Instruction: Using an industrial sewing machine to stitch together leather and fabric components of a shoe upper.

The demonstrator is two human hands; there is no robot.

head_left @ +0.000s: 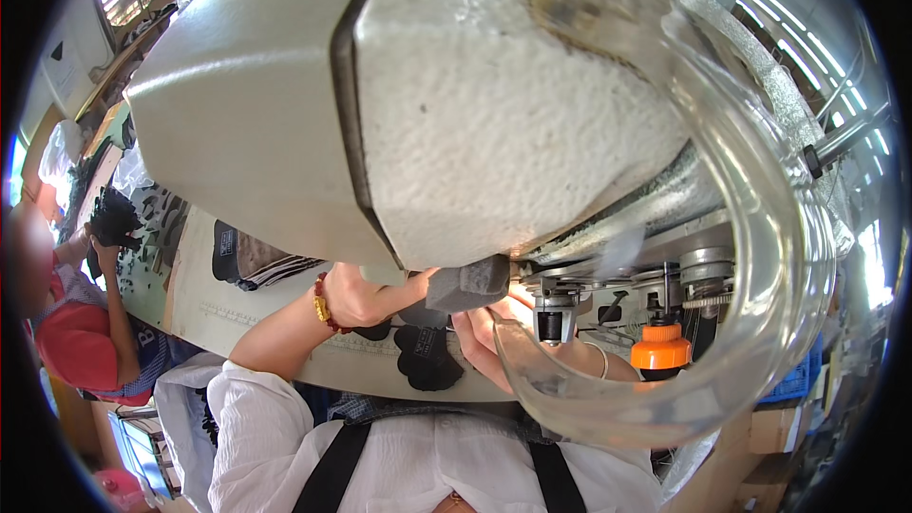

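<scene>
My left hand (366, 298), with a red and gold bracelet at its wrist, reaches right below the head of a large white machine (513, 114). Its fingers are closed at a dark grey cloth piece (465, 287), which hides their tips. Close by on the right, my right hand (483, 337) has its fingers bent against the lower side of that piece. A clear curved guard and a metal machine part (554, 315) cover much of this hand. Black cloth pieces (429, 358) lie on the white worktable (214, 290), just below my hands.
A stack of dark folded textile pieces (255, 256) lies left on the table. The clear guard (779, 218) curves around the right side, near an orange-capped part (661, 350). Far left, another person (90, 337) holds a black bundle (114, 218). A blue crate (796, 378) stands at right.
</scene>
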